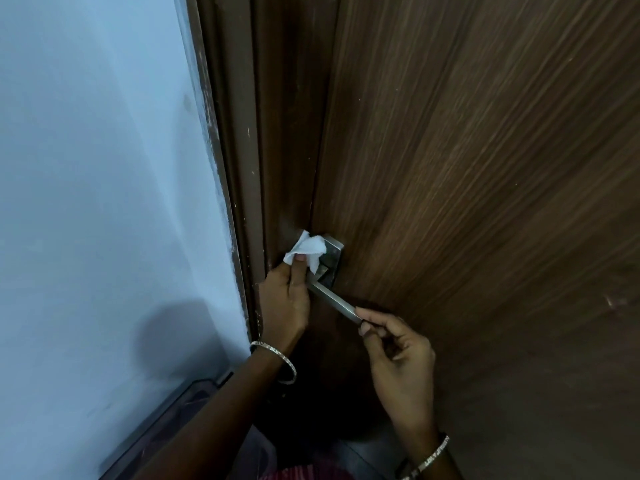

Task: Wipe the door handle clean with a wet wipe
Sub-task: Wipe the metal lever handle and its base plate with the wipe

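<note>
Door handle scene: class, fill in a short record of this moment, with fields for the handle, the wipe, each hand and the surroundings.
Handle: metal lever door handle on a square plate, on a brown wooden door
Wipe: white wet wipe, bunched, pressed at the plate
Left hand: left hand holds the wipe
Right hand: right hand pinches the lever's free end
Surroundings: pale wall left of the door frame

both bare forearms carry a thin silver bangle: left wrist (273,362), right wrist (431,457).
</note>
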A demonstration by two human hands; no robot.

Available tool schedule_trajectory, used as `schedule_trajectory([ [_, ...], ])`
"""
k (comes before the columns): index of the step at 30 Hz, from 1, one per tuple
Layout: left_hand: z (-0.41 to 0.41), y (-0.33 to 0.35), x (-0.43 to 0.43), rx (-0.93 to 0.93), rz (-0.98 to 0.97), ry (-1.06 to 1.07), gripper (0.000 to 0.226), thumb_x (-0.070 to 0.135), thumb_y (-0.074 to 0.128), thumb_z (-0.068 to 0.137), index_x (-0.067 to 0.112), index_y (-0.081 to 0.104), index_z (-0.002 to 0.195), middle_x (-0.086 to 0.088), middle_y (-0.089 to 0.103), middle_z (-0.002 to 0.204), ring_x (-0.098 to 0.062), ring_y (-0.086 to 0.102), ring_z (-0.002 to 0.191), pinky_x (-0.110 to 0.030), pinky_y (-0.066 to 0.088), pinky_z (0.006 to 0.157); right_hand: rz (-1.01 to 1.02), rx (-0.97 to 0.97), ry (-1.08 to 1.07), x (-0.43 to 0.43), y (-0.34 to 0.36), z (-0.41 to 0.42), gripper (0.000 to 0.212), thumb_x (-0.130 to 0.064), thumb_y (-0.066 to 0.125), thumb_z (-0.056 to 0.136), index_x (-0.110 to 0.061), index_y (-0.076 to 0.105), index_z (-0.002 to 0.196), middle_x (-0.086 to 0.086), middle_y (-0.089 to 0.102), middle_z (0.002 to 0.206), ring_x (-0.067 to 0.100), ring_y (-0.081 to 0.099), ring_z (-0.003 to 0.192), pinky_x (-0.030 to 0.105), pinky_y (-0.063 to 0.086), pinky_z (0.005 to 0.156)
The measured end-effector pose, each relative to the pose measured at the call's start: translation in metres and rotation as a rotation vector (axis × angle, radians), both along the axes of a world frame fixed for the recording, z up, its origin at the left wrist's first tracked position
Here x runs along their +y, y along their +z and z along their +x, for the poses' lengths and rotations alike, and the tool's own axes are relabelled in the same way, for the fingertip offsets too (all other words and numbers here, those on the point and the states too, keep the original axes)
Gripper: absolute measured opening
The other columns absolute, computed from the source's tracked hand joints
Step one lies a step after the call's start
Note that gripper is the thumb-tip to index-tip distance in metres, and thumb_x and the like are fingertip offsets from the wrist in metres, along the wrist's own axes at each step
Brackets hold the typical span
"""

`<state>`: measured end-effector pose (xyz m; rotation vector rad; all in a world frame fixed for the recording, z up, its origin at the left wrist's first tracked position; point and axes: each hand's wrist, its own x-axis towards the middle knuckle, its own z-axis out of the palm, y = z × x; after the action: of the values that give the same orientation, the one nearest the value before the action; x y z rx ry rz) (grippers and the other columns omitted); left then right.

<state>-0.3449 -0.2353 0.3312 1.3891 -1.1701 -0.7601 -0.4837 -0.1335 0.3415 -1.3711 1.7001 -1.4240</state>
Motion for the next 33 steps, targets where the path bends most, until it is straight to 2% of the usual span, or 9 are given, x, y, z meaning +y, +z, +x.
schedule_trajectory([
  [2,-0.001,-0.013,0.002,0.049,0.143,0.006,0.043,0.038,0.047,0.101,0.013,0.067,0.072,0.003,0.063,0.061,0.001,0.059,0.060,-0.021,0.045,0.058,-0.005,0.010,-0.002,-0.001,-0.001,0.000,0.039,-0.003,0.071,0.089,-0.039,0.079,0.102,-0.010,0.073,0.084,0.008,0.070,0.079,0.007,0.049,0.070],
  [4,-0.002,-0.017,0.001,0.248,0.304,-0.012,0.034,0.036,0.048,0.100,0.013,0.072,0.094,-0.008,0.073,0.087,-0.017,0.069,0.088,-0.035,0.055,0.084,-0.006,0.021,-0.005,0.000,-0.001,0.000,0.039,-0.003,0.071,0.089,-0.039,0.078,0.103,-0.010,0.073,0.083,0.009,0.070,0.079,0.006,0.049,0.071],
  [6,-0.002,-0.012,0.000,0.470,0.390,-0.030,0.029,0.028,0.050,0.100,0.009,0.070,0.107,-0.016,0.073,0.106,-0.027,0.069,0.100,-0.044,0.053,0.096,0.003,0.027,-0.005,0.001,-0.001,0.000,0.039,-0.004,0.071,0.089,-0.040,0.078,0.104,-0.010,0.073,0.083,0.008,0.070,0.079,0.006,0.048,0.070],
  [9,-0.002,0.000,0.003,0.552,0.398,-0.036,0.030,0.029,0.053,0.099,0.007,0.069,0.109,-0.014,0.072,0.107,-0.025,0.069,0.097,-0.039,0.055,0.091,0.015,0.031,-0.003,0.002,0.000,0.000,0.040,-0.004,0.071,0.089,-0.041,0.078,0.103,-0.013,0.073,0.085,0.005,0.070,0.080,0.004,0.048,0.070],
  [14,0.001,0.014,0.004,0.398,0.214,-0.048,0.031,0.036,0.050,0.099,0.028,0.069,0.076,-0.021,0.073,0.096,-0.037,0.068,0.096,-0.051,0.052,0.090,0.011,0.020,-0.016,0.000,0.000,0.000,0.039,-0.004,0.071,0.089,-0.040,0.078,0.103,-0.008,0.074,0.083,0.009,0.070,0.076,0.009,0.050,0.067],
  [22,-0.003,-0.006,0.010,0.433,0.374,-0.035,0.040,0.036,0.048,0.101,0.005,0.069,0.113,-0.014,0.072,0.109,-0.028,0.066,0.106,-0.050,0.047,0.103,0.026,0.012,-0.009,0.001,0.001,0.000,0.040,-0.004,0.070,0.090,-0.040,0.079,0.102,-0.009,0.074,0.082,0.007,0.069,0.076,0.010,0.051,0.070],
  [26,-0.001,0.002,0.011,0.358,0.306,-0.030,0.032,0.038,0.050,0.099,0.018,0.071,0.087,-0.012,0.074,0.093,-0.025,0.069,0.092,-0.045,0.054,0.091,0.015,0.005,-0.015,0.000,0.003,0.000,0.036,-0.004,0.071,0.089,-0.038,0.080,0.098,-0.012,0.075,0.080,0.005,0.069,0.074,0.008,0.049,0.070],
  [29,0.005,0.008,0.012,0.238,0.167,-0.027,0.042,0.037,0.051,0.100,0.008,0.072,0.078,-0.020,0.071,0.079,-0.030,0.067,0.076,-0.040,0.049,0.069,0.019,0.012,-0.024,-0.001,0.003,0.001,0.035,-0.003,0.071,0.089,-0.035,0.081,0.098,-0.013,0.075,0.077,0.005,0.068,0.071,0.007,0.047,0.065],
  [33,0.012,0.004,0.015,0.204,0.155,-0.054,0.043,0.035,0.049,0.101,0.003,0.074,0.087,-0.020,0.073,0.080,-0.034,0.069,0.079,-0.054,0.054,0.077,0.001,0.007,-0.021,0.000,0.003,0.001,0.037,0.000,0.070,0.088,-0.034,0.081,0.098,-0.017,0.076,0.082,0.002,0.070,0.074,0.006,0.048,0.066],
])
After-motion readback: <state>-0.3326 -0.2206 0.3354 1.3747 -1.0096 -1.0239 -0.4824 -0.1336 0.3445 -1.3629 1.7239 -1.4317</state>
